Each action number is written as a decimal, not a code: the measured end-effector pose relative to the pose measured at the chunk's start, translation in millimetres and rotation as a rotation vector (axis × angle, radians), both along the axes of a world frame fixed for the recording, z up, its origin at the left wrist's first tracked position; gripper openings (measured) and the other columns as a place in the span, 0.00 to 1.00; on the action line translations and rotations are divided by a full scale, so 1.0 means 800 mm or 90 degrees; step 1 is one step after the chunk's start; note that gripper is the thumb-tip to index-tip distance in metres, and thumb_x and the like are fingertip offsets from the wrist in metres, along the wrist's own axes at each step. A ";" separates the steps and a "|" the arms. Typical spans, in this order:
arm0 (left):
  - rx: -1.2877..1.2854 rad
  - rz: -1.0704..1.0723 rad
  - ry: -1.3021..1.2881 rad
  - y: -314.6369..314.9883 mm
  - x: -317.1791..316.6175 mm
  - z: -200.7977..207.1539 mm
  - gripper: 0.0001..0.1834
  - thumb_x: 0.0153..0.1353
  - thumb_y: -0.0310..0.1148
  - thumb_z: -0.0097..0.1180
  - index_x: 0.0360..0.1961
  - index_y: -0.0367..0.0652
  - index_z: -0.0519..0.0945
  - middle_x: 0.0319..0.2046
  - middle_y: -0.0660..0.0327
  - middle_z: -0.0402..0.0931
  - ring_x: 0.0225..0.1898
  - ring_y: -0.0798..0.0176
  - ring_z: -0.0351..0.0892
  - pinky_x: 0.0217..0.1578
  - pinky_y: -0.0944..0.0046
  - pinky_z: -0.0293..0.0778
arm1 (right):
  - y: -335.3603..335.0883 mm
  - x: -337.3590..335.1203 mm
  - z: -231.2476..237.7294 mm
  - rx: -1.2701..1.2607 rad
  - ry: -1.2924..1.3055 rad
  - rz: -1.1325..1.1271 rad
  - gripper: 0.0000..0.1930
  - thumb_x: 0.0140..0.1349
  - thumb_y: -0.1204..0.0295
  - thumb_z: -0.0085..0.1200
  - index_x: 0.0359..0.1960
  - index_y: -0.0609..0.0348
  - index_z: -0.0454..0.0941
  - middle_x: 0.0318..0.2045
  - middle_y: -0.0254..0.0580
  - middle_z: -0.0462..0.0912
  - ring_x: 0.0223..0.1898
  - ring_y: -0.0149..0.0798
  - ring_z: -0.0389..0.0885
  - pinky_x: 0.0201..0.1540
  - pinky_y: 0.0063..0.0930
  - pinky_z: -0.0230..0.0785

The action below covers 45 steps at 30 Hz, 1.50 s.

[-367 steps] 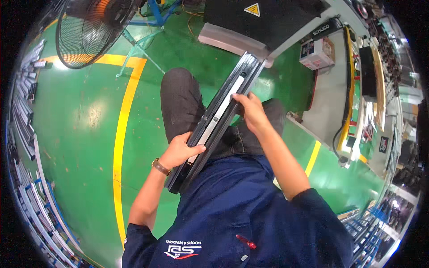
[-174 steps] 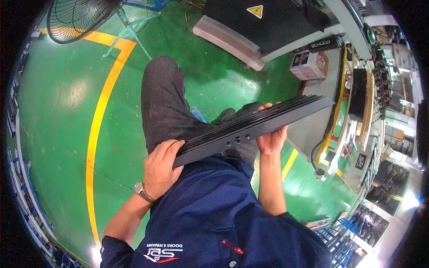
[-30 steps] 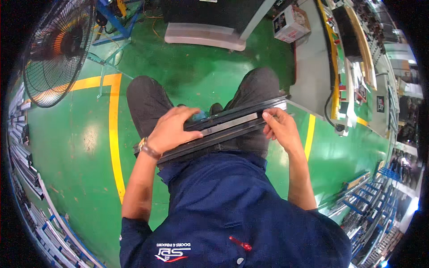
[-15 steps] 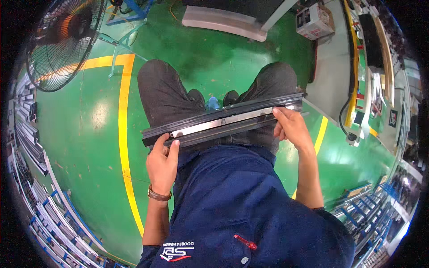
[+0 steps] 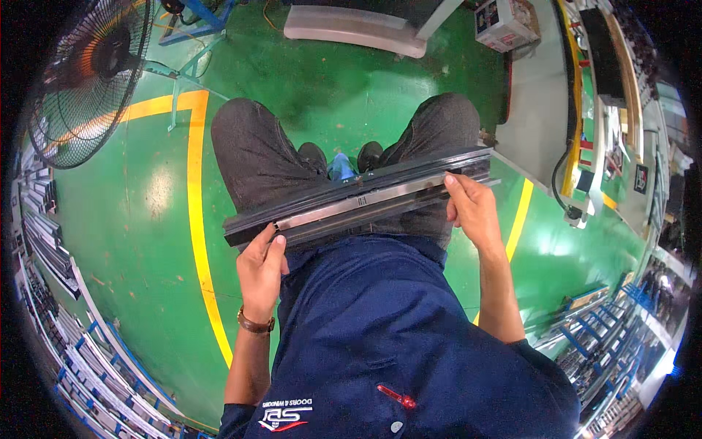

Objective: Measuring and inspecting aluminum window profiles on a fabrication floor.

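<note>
Long black profile, channel-shaped, ridged rails running lengthwise, glossy in spots, brighter sheen toward the right end. Silver strip sits in the channel between the far and near rails, shorter than the profile, shiny metallic, small dark marking about mid-length. A few small light specks along the far rail. Profile lies crosswise over the seated person's lap, across the dark grey trousers, slanted: left end nearer, right end farther.

Left grip: thumb and index finger at the strip's left end, by the near rail; can't tell if pinching or only touching. Brown-strapped watch on that wrist. Right grip: thumb side at the strip's right end, other fingers curled by the near edge; can't tell how firmly closed.

Navy shirt, red pen on its front. Dark shoes just beyond the profile, blue item between them, kind unclear.

Floor green, glossy, scuffed; yellow line on the left, bending at far left. Black-caged fan far left. Pale machine base far middle, printed carton far right. Racks of long bars near left, blue-framed rack near right.
</note>
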<state>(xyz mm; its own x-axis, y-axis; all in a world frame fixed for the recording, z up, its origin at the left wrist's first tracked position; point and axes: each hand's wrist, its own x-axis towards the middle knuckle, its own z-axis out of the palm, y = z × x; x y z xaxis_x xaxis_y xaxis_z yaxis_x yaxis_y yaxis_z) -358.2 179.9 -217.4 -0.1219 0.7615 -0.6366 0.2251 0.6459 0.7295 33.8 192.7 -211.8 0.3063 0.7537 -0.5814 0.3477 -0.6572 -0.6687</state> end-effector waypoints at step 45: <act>-0.001 0.060 0.003 -0.009 0.010 -0.021 0.25 0.78 0.26 0.61 0.73 0.32 0.80 0.23 0.67 0.81 0.21 0.76 0.74 0.24 0.70 0.71 | -0.009 0.017 -0.045 0.065 0.091 -0.078 0.18 0.80 0.66 0.63 0.61 0.68 0.88 0.20 0.27 0.78 0.17 0.21 0.68 0.22 0.23 0.61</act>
<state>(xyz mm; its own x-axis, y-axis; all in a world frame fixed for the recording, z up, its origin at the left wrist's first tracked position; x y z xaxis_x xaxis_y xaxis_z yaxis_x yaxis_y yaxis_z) -349.9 172.9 -234.3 -0.1963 0.7453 -0.6371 0.1660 0.6657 0.7276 47.7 185.8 -247.9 0.3190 0.7734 -0.5478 0.1661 -0.6147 -0.7711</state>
